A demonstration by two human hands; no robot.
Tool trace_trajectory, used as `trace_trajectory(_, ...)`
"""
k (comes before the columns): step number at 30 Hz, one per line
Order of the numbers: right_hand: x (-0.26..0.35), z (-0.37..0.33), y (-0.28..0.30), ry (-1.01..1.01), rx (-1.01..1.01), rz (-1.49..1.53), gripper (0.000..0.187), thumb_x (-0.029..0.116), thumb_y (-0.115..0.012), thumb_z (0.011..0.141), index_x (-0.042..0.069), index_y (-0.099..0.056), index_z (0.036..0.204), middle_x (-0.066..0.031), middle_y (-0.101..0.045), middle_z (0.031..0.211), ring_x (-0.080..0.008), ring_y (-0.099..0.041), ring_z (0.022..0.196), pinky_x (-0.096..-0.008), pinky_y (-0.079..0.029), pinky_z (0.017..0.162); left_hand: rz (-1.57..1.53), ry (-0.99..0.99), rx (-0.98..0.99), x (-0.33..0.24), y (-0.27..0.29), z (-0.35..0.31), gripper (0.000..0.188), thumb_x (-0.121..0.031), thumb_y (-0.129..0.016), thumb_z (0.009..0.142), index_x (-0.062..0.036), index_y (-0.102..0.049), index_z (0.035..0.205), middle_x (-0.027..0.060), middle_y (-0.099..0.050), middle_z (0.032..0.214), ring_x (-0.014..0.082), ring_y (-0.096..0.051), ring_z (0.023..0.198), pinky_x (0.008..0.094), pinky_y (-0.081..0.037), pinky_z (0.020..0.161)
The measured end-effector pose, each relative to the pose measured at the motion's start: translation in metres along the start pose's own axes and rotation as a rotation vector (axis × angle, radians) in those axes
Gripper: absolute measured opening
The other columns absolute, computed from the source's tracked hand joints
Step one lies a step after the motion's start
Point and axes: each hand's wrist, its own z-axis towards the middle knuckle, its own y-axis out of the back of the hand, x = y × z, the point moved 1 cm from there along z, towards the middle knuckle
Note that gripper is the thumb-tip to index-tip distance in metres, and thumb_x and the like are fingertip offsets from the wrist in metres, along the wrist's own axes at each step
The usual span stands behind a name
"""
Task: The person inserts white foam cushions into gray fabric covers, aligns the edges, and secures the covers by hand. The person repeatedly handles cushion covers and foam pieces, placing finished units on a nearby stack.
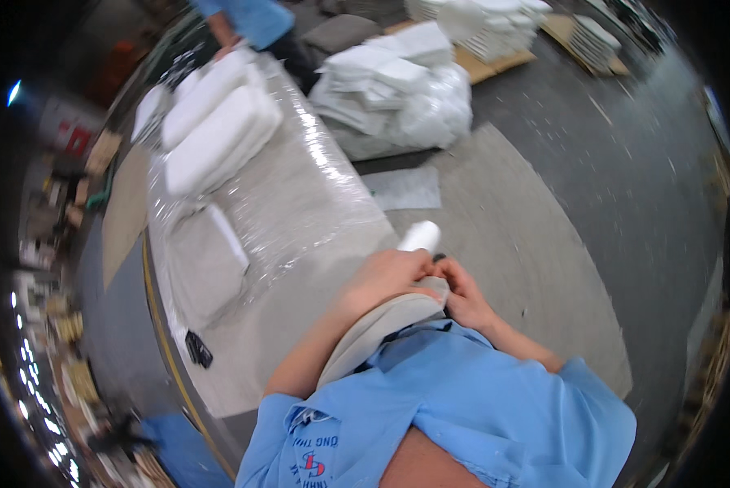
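Observation:
In front of my waist, a grey-beige fabric cushion cover (381, 321) is held curved against my blue shirt. My left hand (393, 272) is closed on its upper end, fingers bent over the cloth. My right hand (464, 294) pinches the edge of the same end, its fingertips close to the left ones. A white rounded end (421, 236), perhaps padding, sticks out just beyond my left hand. Between the hands shows a small dark thing (439, 257), too small to name. The lower part of the cover is hidden behind my left forearm.
A long table (300, 236) covered with grey cloth and clear plastic bears white cushion pads (222, 134), a flat grey cover (209, 264) and a black item (198, 350). A co-worker (255, 20) stands at its far end. Bagged white pads (397, 89) lie beyond the table.

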Motion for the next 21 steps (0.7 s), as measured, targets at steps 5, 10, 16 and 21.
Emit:
trace_trajectory(5,0.009,-0.008,-0.013,0.078,-0.038,-0.241,0.023,0.005,-0.061,0.095,0.006,-0.053,0.117,-0.0041,-0.059,0.102,-0.0152,-0.057,0.094,-0.0338,-0.048,0.086,0.207,-0.07,0.052,-0.001,0.001,-0.01,0.06,-0.056,-0.084,0.077,-0.0045,-0.071,0.104,0.0184,-0.074,0.094,0.0373,-0.07,0.09,0.0467,-0.052,0.085)
trace_trajectory(10,0.021,-0.011,-0.014,0.104,-0.093,-0.357,0.033,0.004,-0.065,0.09,0.007,-0.052,0.121,-0.0057,-0.058,0.095,-0.0166,-0.058,0.091,-0.0338,-0.05,0.078,0.207,-0.174,0.091,0.013,-0.007,-0.005,0.055,-0.053,-0.087,0.075,-0.0031,-0.072,0.094,0.0183,-0.072,0.085,0.0343,-0.067,0.083,0.0436,-0.051,0.077)
trace_trajectory(16,0.026,-0.016,-0.014,0.142,-0.12,-0.349,0.04,0.002,-0.07,0.086,0.007,-0.054,0.123,-0.0024,-0.059,0.093,-0.0137,-0.059,0.087,-0.0308,-0.049,0.075,-0.015,0.02,0.24,0.004,0.003,-0.003,0.04,-0.035,-0.09,0.075,-0.0047,-0.074,0.094,0.0111,-0.066,0.08,0.0272,-0.062,0.078,0.0392,-0.049,0.07)
trace_trajectory(21,-0.008,-0.013,-0.003,-0.125,0.125,0.096,0.03,0.005,-0.074,0.091,0.006,-0.062,0.119,0.0037,-0.062,0.095,-0.0079,-0.059,0.089,-0.0261,-0.048,0.081,-0.174,-0.051,0.12,0.008,-0.001,-0.006,0.03,-0.026,-0.087,0.079,-0.0042,-0.075,0.096,0.0094,-0.064,0.081,0.0246,-0.058,0.078,0.0369,-0.048,0.071)
